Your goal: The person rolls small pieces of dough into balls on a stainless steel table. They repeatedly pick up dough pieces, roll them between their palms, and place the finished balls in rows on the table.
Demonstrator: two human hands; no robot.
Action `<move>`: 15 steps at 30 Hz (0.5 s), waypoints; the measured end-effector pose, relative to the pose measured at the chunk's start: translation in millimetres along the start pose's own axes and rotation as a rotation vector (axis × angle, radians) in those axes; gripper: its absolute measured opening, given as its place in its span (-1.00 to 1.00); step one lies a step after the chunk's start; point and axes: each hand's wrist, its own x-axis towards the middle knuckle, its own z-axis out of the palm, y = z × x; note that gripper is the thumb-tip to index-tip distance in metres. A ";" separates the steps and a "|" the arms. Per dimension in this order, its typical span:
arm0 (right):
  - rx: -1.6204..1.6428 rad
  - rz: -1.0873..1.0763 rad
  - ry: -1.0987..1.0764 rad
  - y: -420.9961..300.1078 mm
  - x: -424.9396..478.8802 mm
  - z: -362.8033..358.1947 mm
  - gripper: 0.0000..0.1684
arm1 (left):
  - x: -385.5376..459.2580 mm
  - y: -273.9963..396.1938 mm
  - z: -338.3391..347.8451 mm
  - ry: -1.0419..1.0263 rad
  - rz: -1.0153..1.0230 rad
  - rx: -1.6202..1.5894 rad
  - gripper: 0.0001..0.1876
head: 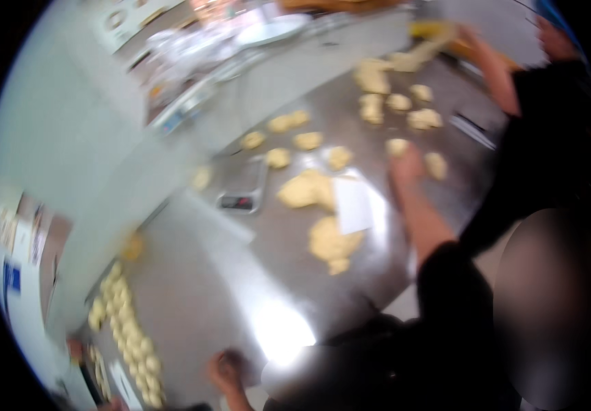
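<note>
Motion blur softens the whole view. A bare forearm leaves a black sleeve that seems to be mine, and at its end my right hand [407, 163] has its fingers at a pale piece of dough [397, 147]. Low in the picture, what appears to be my left hand [225, 371] is curled over the steel worktop [182, 287]; whether it holds anything cannot be made out. Between the hands lie two larger dough masses [303, 190], a white flat scraper or card [352, 205] and several small dough pieces [277, 158]. A scale [237, 202] with a lit display stands beyond them.
At the upper right, a person's hands [472, 43] are beside more dough [372, 74] and a yellow object. A dark-handled tool [472, 131] lies nearby. Rows of dough balls [131, 334] line the lower left, with another person's hand [113, 405] beside them. Plastic bags [187, 51] lie behind.
</note>
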 end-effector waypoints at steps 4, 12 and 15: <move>0.115 -0.225 -0.275 116.3 114.7 30.7 -0.49 | -14.6 6.7 11.6 0.070 0.032 0.009 -0.79; 0.848 -0.568 -0.833 -107.1 -193.8 -92.5 -0.50 | 19.4 88.7 25.8 -0.022 -0.035 -0.485 -0.47; 0.598 -1.360 -1.096 -152.9 -327.7 -96.5 -0.17 | 39.1 104.5 49.8 -0.209 -0.041 -0.831 -0.24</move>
